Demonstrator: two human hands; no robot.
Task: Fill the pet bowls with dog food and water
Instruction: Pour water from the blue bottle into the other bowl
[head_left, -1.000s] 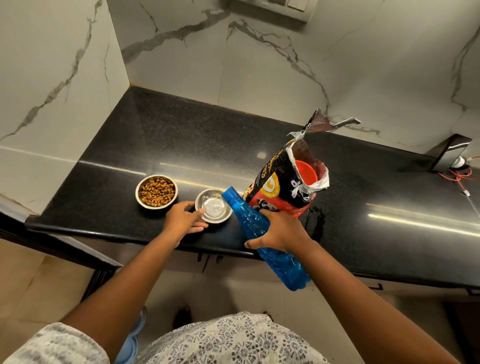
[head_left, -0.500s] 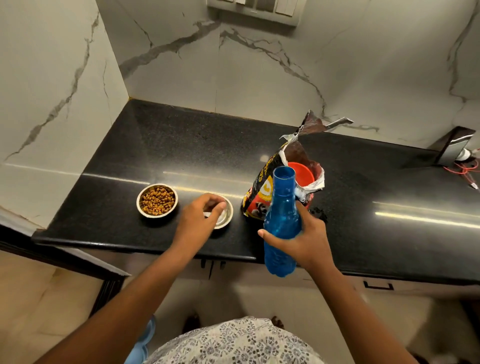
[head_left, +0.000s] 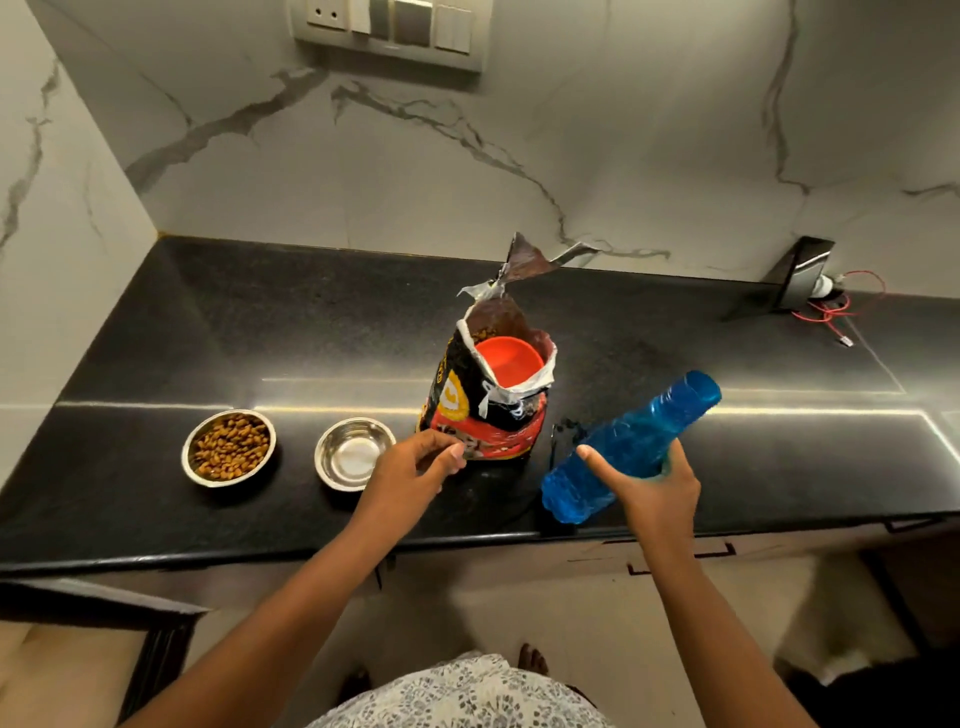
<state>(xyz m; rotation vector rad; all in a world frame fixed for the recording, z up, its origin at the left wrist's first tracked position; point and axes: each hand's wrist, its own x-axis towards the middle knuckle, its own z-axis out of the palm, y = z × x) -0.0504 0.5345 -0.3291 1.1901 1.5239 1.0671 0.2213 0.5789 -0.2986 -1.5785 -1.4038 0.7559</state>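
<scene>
Kibble fills the left bowl (head_left: 229, 447) near the table's (head_left: 727, 457) front edge; my right grip (head_left: 653, 486) clasps the tilted blue bottle (head_left: 631, 444), left grip (head_left: 415, 467) loosely curled, empty, beside the water bowl (head_left: 355, 453).

the long black stone counter (head_left: 208, 322) is polished and glossy, with fine speckling and bright streaks of reflected light. two small round steel bowls (head_left: 355, 453) are shiny metal; the left one (head_left: 229, 447) holds dry, matt brown kibble. the translucent blue plastic bottle (head_left: 631, 444) has a ribbed, crinkled surface. the torn black-and-red foil food bag (head_left: 488, 410) is glossy outside, silvery within, with a smooth orange plastic cup (head_left: 506, 361) inside. white marble-look wall panels (head_left: 441, 171) look smooth.
</scene>
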